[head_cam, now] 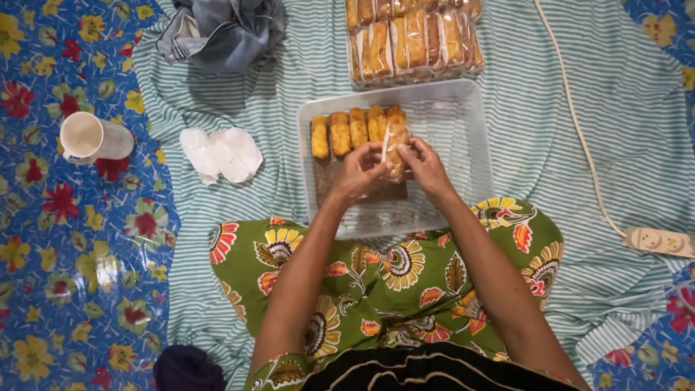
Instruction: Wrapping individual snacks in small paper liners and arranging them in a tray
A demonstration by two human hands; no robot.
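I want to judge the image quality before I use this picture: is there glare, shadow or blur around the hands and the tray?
Head view: light is soft and even; the clear tray and the wrapped cakes show mild glare; the left hand and right hand are a little soft, holding a wrapped cake; the grey cloth casts a faint shadow; edges bend slightly.

Both bare forearms reach forward from the near edge, converging toward the middle. The left hand (pixel 356 176) and right hand (pixel 426 166) sit close together, wrists level, fingers curled and pinched inward, thumbs facing each other.
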